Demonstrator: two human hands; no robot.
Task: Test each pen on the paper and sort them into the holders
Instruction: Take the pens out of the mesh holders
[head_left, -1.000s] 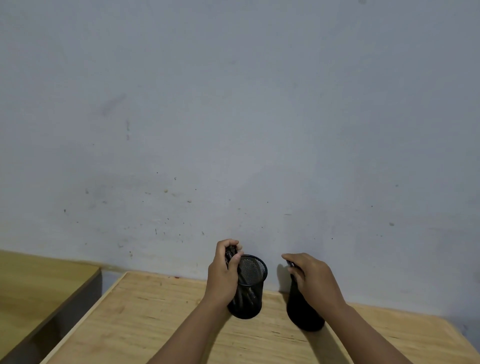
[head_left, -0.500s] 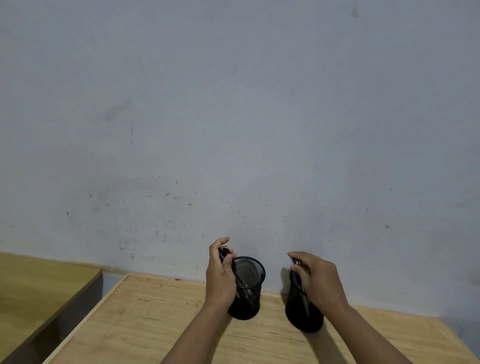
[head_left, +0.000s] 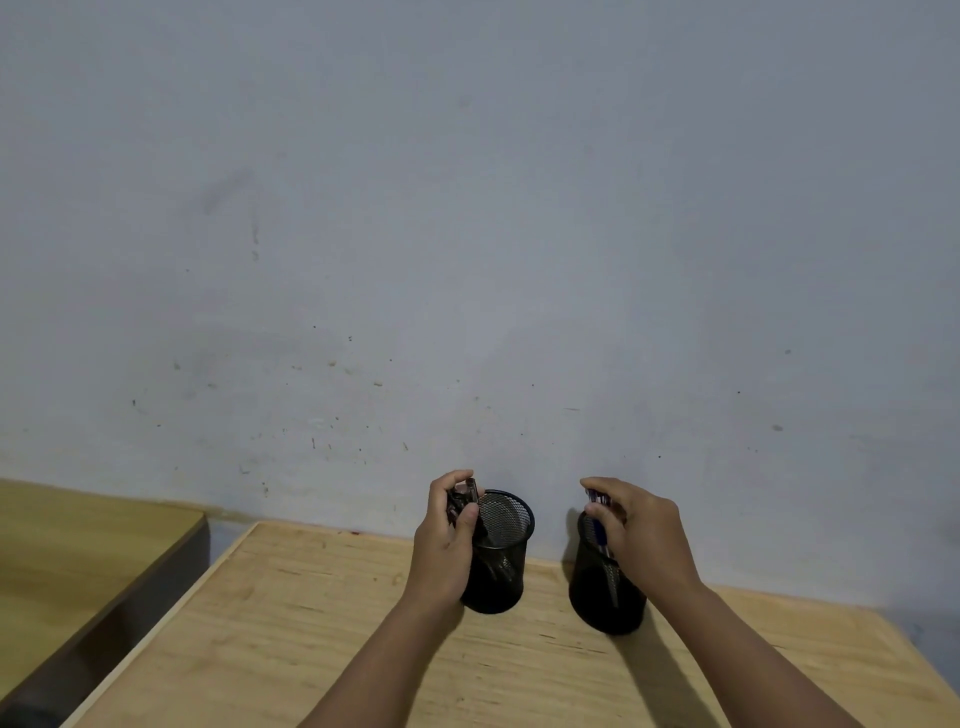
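Two black mesh pen holders stand on the wooden table (head_left: 311, 649) near the wall. My left hand (head_left: 447, 540) is closed around a bunch of dark pens (head_left: 464, 499) at the rim of the left holder (head_left: 501, 566), with their lower ends inside it. My right hand (head_left: 641, 535) grips blue pens (head_left: 597, 512) that stick into the right holder (head_left: 605, 597). No paper is in view.
A grey-blue marked wall (head_left: 467, 234) rises right behind the table. A second wooden surface (head_left: 78, 551) lies to the left, separated by a dark gap (head_left: 130, 613).
Both hands have drawn their pens slightly up at the holder rims. The view has shifted a little.
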